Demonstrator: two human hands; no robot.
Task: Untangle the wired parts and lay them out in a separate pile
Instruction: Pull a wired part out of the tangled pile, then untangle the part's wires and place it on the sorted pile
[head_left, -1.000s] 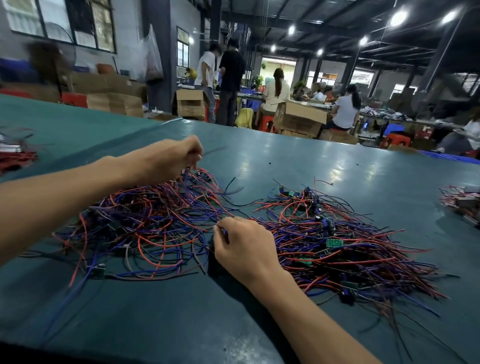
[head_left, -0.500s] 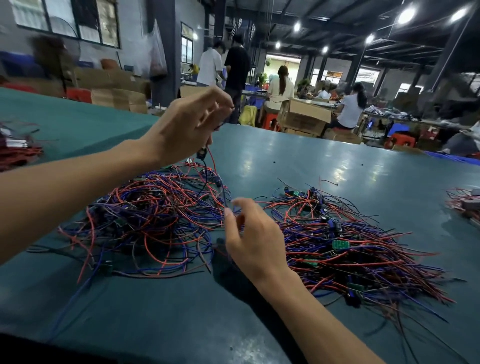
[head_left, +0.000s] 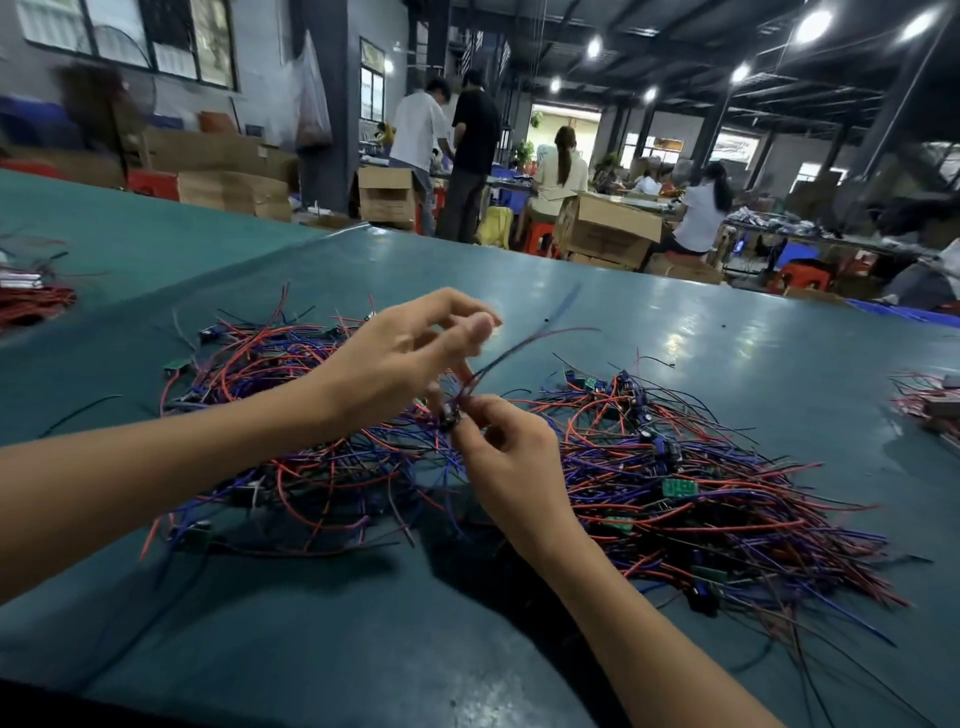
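Freeing one wired part from the heap is, as I judge, the step in hand. Left of this part lies the tangled pile of red, blue and black wires on the green tabletop. Just above and left of the part hovers the left hand. Its fingers are half curled and blurred, and the part's loose wires rise close past them, so I cannot tell if its grip closes on a wire or is released. The right hand, just below and right of the part, pinches it between thumb and fingertips. Further right of the part lies the second pile, its wires more parallel. To do this well, hold the small body firmly and draw the leads out slowly, without jerk, so no neighbour wire is dragged; then lay it on that right pile.
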